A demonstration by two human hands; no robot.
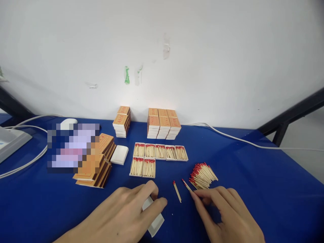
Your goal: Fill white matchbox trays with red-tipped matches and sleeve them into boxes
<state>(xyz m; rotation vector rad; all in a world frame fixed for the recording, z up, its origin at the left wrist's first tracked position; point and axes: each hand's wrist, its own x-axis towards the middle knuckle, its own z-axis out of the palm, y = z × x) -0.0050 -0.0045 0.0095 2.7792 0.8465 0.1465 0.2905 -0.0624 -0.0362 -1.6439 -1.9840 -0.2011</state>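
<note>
Blue bench (240, 152), head view: 7 filled match trays (149, 177), mid, 5 behind 2. L hand (126, 209): curled over white tray (157, 224), nr. front; grip unclear. R hand (227, 209): thumb + finger pinching match (187, 186) beside match pile (202, 175). Matchbox stacks (164, 130): rear, nr. wall (215, 67).

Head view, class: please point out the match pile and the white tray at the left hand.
Match pile (204, 175), head view: on the sticks, mid-heap.
White tray (157, 223), head view: on its bare near end.
</note>
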